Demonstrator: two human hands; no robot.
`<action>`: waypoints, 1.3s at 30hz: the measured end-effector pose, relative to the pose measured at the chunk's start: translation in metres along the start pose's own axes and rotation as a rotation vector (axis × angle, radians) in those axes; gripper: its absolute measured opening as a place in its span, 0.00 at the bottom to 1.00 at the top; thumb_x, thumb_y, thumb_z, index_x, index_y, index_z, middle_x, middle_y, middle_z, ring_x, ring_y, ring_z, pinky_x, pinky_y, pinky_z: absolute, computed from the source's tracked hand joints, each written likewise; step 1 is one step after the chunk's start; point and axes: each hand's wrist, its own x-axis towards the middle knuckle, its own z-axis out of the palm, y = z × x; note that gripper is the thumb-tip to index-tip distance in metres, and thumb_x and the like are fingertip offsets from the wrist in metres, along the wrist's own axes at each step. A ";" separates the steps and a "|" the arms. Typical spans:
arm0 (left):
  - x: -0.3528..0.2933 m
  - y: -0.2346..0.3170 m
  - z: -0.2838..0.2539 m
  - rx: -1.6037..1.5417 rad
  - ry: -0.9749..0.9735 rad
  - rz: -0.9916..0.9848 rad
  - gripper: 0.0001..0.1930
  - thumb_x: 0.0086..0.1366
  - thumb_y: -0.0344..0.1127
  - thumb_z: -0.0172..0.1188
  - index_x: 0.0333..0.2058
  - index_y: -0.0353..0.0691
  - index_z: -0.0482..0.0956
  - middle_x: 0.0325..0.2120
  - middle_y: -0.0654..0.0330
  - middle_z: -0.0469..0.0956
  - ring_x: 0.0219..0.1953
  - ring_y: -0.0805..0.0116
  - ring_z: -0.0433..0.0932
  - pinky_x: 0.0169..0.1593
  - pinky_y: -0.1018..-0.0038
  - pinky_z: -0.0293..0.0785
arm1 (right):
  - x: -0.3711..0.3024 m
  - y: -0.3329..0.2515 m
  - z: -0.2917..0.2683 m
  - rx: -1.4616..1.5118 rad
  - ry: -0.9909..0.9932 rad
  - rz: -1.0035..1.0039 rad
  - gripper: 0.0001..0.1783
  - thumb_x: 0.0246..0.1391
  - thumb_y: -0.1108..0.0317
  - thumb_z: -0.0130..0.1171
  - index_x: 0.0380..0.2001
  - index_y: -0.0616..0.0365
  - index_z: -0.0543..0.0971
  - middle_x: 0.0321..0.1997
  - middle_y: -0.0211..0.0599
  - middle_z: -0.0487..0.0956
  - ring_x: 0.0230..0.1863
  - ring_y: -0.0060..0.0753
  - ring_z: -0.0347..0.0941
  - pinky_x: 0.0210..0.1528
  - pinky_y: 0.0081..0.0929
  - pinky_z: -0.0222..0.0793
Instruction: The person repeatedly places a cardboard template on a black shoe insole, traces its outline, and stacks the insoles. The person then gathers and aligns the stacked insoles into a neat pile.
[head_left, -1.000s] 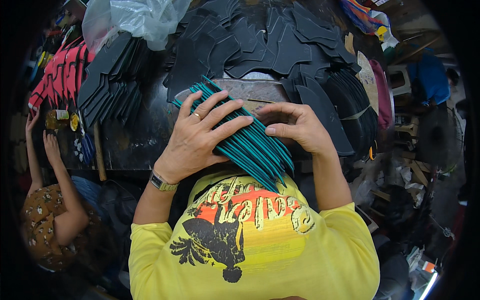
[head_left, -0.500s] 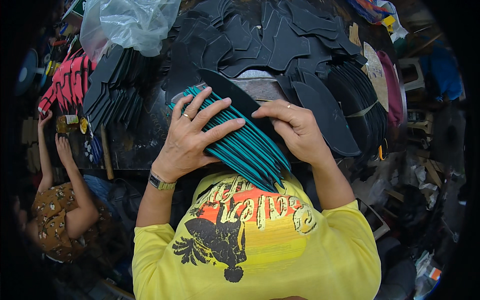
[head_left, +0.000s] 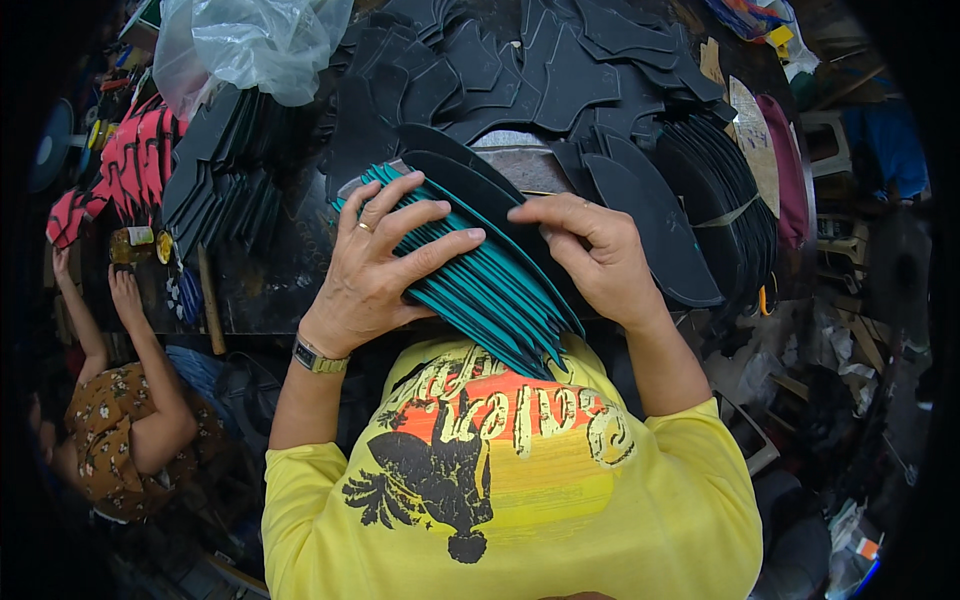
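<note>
Under my left hand (head_left: pixel 375 245) lies a fanned stack of curved teal panels (head_left: pixel 480 285) with dark edges, slanting down toward my shirt. The fingers are spread across its top and the thumb is at its near side, holding it. My right hand (head_left: pixel 590 250) is closed in a pinch at the right edge of the stack, on a curved black panel (head_left: pixel 490 205). Its fingertips partly hide that edge. Behind, another black panel (head_left: pixel 450 145) leans away from the stack, its rounded end up.
Loose black cut pieces (head_left: pixel 580 85) cover the table's far side. A tied black bundle (head_left: pixel 720 205) stands right; another dark stack (head_left: pixel 225 180) stands left. Beyond are a clear plastic bag (head_left: pixel 265 50) and pink-and-black pieces (head_left: pixel 145 165). A co-worker's hands (head_left: pixel 125 295) are at far left.
A second black panel now shows apart from the teal stack, behind my right fingertips. My left hand has barely shifted. At far left, the co-worker's pink-and-black piece has moved outward.
</note>
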 end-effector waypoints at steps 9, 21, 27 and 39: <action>-0.004 -0.005 0.000 -0.006 0.012 0.061 0.36 0.43 0.47 0.81 0.56 0.70 0.83 0.61 0.65 0.74 0.70 0.52 0.67 0.73 0.46 0.57 | -0.001 -0.013 -0.008 0.179 -0.131 0.251 0.26 0.52 0.71 0.73 0.55 0.66 0.81 0.58 0.43 0.81 0.59 0.31 0.77 0.58 0.27 0.74; -0.007 -0.007 0.006 -0.014 0.074 0.067 0.33 0.47 0.48 0.79 0.56 0.73 0.83 0.60 0.70 0.74 0.69 0.56 0.67 0.73 0.46 0.58 | -0.002 -0.016 -0.001 -0.047 -0.022 0.049 0.20 0.53 0.82 0.58 0.50 0.65 0.83 0.49 0.45 0.85 0.52 0.34 0.82 0.56 0.28 0.75; -0.006 -0.008 0.006 -0.021 0.068 0.078 0.32 0.46 0.47 0.79 0.54 0.73 0.83 0.59 0.70 0.75 0.69 0.56 0.68 0.73 0.46 0.58 | -0.003 -0.014 -0.004 -0.051 -0.056 0.046 0.14 0.54 0.80 0.61 0.45 0.65 0.84 0.47 0.46 0.85 0.50 0.37 0.82 0.55 0.30 0.74; -0.005 -0.006 0.007 -0.051 0.108 0.078 0.32 0.44 0.46 0.81 0.52 0.68 0.85 0.61 0.64 0.75 0.70 0.48 0.67 0.74 0.44 0.54 | -0.003 -0.017 0.001 -0.071 -0.022 0.038 0.18 0.53 0.77 0.64 0.48 0.64 0.84 0.51 0.47 0.84 0.52 0.39 0.82 0.57 0.31 0.73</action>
